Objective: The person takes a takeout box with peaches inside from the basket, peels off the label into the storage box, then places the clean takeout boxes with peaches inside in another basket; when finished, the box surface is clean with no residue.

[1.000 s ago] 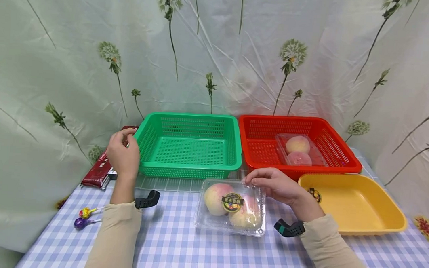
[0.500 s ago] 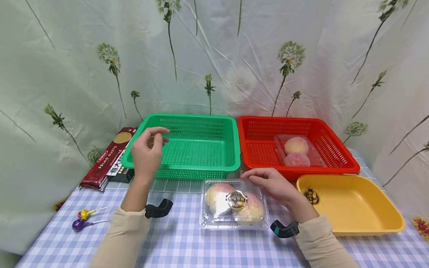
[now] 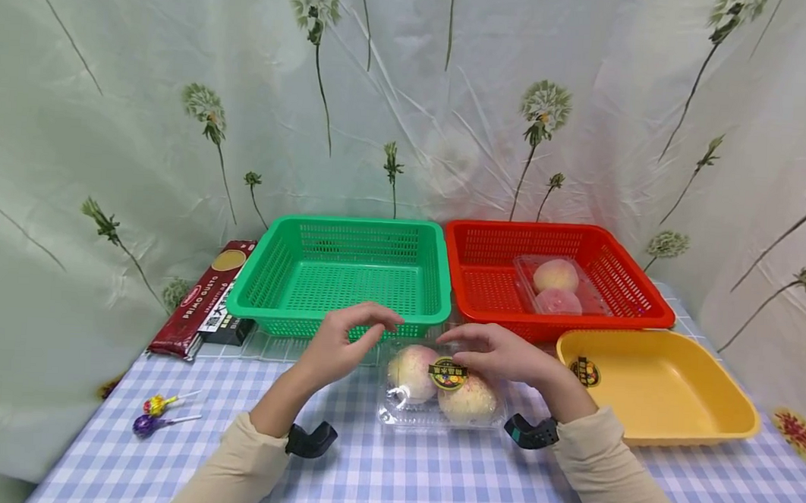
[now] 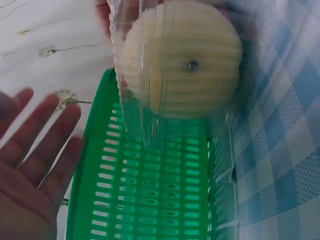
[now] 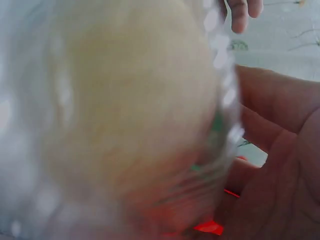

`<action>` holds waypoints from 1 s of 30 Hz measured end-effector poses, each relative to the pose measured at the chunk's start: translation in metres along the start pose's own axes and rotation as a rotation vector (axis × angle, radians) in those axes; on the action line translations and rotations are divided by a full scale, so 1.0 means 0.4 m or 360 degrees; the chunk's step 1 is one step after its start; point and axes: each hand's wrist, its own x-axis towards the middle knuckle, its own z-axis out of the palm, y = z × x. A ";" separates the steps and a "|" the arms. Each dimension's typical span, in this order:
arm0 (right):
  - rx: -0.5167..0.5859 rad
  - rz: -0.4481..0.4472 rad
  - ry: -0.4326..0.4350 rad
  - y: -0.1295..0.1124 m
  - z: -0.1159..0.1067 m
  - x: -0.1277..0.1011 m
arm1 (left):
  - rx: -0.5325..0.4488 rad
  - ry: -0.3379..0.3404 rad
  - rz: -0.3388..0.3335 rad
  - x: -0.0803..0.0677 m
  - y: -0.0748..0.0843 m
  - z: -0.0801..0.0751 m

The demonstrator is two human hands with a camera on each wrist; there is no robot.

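Note:
A clear plastic clamshell box [image 3: 404, 417] with two peaches and a black-and-gold label [image 3: 448, 373] stands on the checked cloth in front of the baskets. My left hand [image 3: 345, 349] hovers above its back left corner, thumb and fingers apart, holding nothing. In the left wrist view the spread fingers [image 4: 47, 132] are off to one side of the box. My right hand [image 3: 507, 356] is at the back right edge, thumb over the lid. The right wrist view has its lightly bent fingers [image 5: 275, 95] right beside the rim, some tips hidden behind it.
Behind stand a green basket [image 3: 236, 297] and a red basket [image 3: 488, 317] holding another clamshell of peaches [image 3: 557, 278]. A yellow tray [image 3: 655, 394] lies right. A spaghetti packet [image 3: 195, 309], a black box [image 3: 231, 331] and two lollipops [image 3: 151, 417] are at left.
My left hand has come from the green basket's left side, rightward and down to the clamshell. The clamshell has shifted slightly right and back. My right hand has slid a little left along it.

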 end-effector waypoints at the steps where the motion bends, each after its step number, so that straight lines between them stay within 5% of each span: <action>1: -0.0031 -0.0023 -0.0032 -0.005 0.000 0.000 | -0.0009 -0.0064 0.0012 -0.002 -0.001 0.002; 8: -0.0039 -0.0148 -0.0259 -0.017 0.004 0.007 | -0.0118 -0.0554 -0.0213 -0.010 -0.023 0.003; 16: -0.0032 -0.0183 -0.0261 -0.014 0.008 0.004 | -0.0006 -0.0829 -0.0312 -0.013 -0.037 0.019; 26: -0.0063 -0.0238 -0.0227 -0.017 0.021 0.010 | 0.0056 -0.0879 -0.0350 -0.017 -0.049 0.030; 30: -0.0132 -0.0238 -0.0116 -0.020 0.028 0.011 | 0.0047 -0.0876 -0.0353 -0.018 -0.050 0.031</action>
